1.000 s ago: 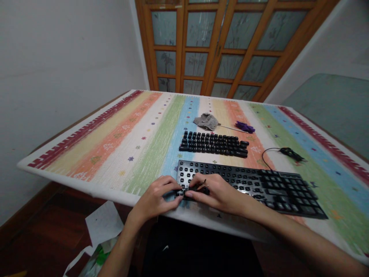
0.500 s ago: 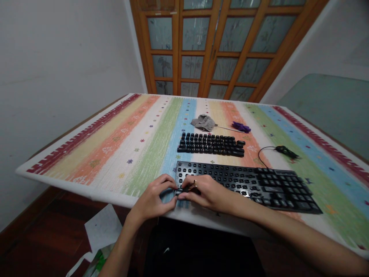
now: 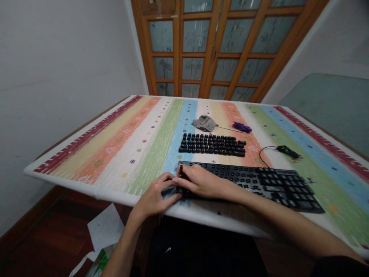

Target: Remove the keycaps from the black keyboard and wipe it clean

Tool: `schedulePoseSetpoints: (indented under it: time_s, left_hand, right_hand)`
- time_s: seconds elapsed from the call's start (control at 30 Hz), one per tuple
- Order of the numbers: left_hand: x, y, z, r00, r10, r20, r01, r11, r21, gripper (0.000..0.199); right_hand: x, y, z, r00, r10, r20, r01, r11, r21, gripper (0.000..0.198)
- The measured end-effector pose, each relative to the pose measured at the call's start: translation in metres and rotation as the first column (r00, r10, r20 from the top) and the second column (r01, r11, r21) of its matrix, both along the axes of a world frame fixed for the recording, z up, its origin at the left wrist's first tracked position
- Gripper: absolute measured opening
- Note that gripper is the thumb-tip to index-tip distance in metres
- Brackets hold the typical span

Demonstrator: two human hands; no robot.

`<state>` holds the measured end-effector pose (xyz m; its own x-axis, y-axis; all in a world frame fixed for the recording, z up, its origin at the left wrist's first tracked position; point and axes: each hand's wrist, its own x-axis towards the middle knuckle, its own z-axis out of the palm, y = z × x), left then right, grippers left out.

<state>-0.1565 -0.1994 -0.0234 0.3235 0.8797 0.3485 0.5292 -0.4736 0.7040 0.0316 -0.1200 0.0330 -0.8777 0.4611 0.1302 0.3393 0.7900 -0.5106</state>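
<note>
A black keyboard (image 3: 248,177) lies near the table's front edge. Its left and middle part shows bare switches, while keycaps remain on the right. My right hand (image 3: 198,180) is over its left end, fingers closed around a small dark object (image 3: 181,169) that stands up between them; its kind is unclear. My left hand (image 3: 157,195) is at the keyboard's front left corner, thumb and index finger curled together beside the right hand's fingertips. What the left fingers pinch, if anything, is hidden. Behind the keyboard, loose black keycaps (image 3: 211,145) are laid out in rows.
A grey cloth (image 3: 204,123) and a purple bundle (image 3: 242,127) on a thin stick lie at the back. The keyboard's coiled cable (image 3: 288,151) rests to the right. A striped cloth (image 3: 115,142) covers the table. White paper (image 3: 106,225) is below the table's left front.
My right hand has shifted slightly up and turned, so the dark object now points upward at the keyboard's left end. The left fingers have moved slightly right. The view has shifted a little.
</note>
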Motion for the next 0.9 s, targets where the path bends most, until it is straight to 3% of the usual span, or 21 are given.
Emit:
schedulePoseSetpoints:
  time_s: [0.2, 0.37, 0.43, 0.73, 0.9]
  left_hand:
    - [-0.002, 0.001, -0.003, 1.0, 0.025, -0.016, -0.025, 1.0, 0.001, 0.014]
    - [-0.003, 0.003, -0.003, 1.0, 0.007, 0.007, -0.007, 1.0, -0.029, 0.009]
    - [-0.003, 0.003, -0.002, 1.0, 0.01, 0.022, -0.009, 0.999, -0.044, 0.007]
    - [-0.002, 0.005, 0.005, 0.985, 0.091, 0.147, -0.092, 0.996, 0.004, 0.012]
    - [-0.001, 0.009, 0.006, 0.994, 0.095, 0.059, -0.105, 0.974, 0.199, 0.014]
  right_hand:
    - [-0.003, 0.007, -0.003, 0.998, 0.012, -0.056, -0.016, 0.997, -0.072, 0.025]
    - [-0.005, 0.017, -0.016, 0.985, -0.021, -0.169, -0.026, 0.962, -0.272, 0.023]
    - [-0.004, 0.019, -0.018, 0.979, -0.008, -0.204, -0.054, 0.952, -0.3, 0.023]
    - [0.016, 0.008, 0.005, 0.971, 0.094, -0.222, -0.113, 0.991, -0.072, 0.026]
    - [0.027, 0.004, 0.001, 0.965, 0.058, -0.255, -0.06, 0.998, -0.001, 0.027]
